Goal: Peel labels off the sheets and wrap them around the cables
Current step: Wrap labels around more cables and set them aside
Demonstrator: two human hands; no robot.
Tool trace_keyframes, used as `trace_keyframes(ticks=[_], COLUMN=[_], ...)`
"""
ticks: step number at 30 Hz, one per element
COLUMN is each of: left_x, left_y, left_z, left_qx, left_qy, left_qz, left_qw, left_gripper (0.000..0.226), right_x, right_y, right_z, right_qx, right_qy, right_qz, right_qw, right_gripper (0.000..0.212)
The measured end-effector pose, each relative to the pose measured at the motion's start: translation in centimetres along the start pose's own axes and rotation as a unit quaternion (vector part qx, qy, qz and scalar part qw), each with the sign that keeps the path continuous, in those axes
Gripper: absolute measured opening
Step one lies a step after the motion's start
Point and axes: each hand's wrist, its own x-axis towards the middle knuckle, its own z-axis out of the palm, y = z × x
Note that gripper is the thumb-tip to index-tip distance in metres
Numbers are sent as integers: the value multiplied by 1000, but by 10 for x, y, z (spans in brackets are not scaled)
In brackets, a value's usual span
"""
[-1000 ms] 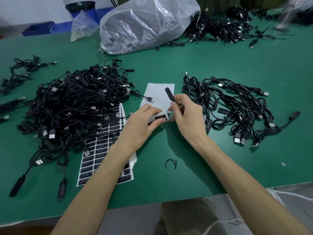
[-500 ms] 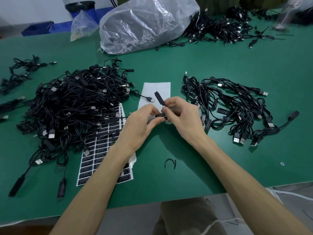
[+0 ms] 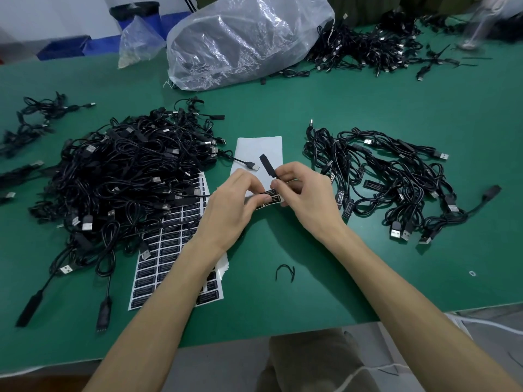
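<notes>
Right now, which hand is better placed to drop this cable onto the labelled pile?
Likely the right hand: it pinches the thin black cable, and the labelled black cable pile lies on its side.

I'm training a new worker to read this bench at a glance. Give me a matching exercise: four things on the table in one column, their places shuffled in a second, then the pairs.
Things
1. big plastic bag
2. label sheet
3. black loop
4. smaller cable pile

Places
A. right side of the table
B. far side, middle
C. alone near the front edge
D. partly under the big cable pile

Pairs: 1-B, 2-D, 3-C, 4-A
</notes>
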Motion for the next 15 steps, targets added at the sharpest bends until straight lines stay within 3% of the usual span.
trace_keyframes(ticks=[15], left_x=[0], left_y=[-1], left_z=[1], left_qx=[-14], left_qy=[11], left_qz=[34], left_qw=[999], left_gripper=[17], right_x=[0], right_y=[-1], right_z=[-2], right_qx=[-10], right_qy=[-4], right_qz=[-8], right_qw=[1000], right_gripper=[6])
